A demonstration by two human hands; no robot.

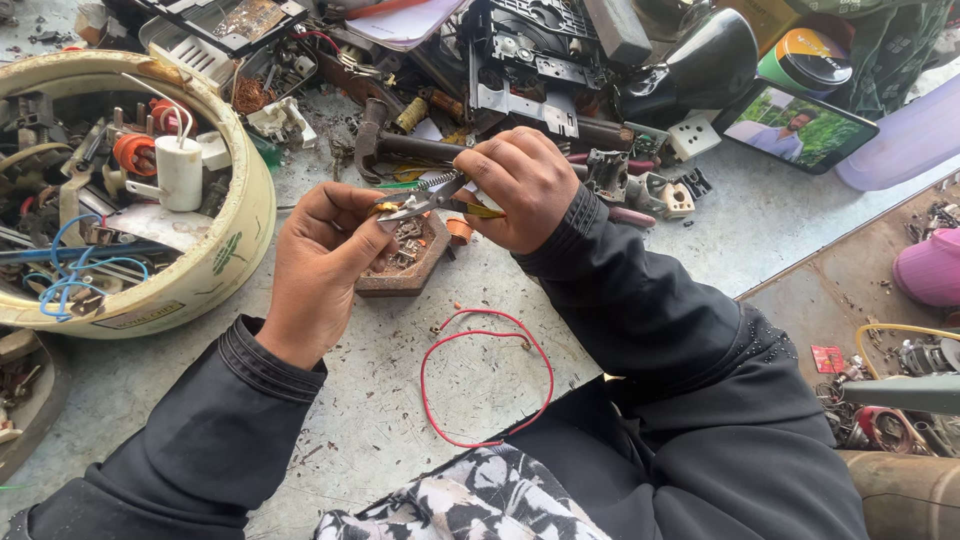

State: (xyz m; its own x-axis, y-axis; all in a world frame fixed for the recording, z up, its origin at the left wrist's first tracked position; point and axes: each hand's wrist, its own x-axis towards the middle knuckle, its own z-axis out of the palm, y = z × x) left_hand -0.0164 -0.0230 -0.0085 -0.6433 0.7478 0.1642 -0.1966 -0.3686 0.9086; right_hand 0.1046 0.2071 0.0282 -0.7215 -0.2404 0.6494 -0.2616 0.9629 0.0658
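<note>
My right hand (520, 185) grips a pair of small metal pliers (428, 198) with a spring between the handles. Their jaws point left toward my left hand (322, 258). That hand pinches something small at the plier tips; what it is I cannot tell. Both hands hover just above a brown hexagonal tray (400, 275) holding small metal bits. A loop of red wire (470, 385) lies on the grey worktop close to my lap. Both arms wear black sleeves.
A cream round tub (225, 245) full of wires, a white capacitor and scrap parts stands at left. Electronic junk, a hammer (385, 145) and white sockets crowd the back. A phone (800, 125) with a lit screen lies at back right. The table edge drops off at right.
</note>
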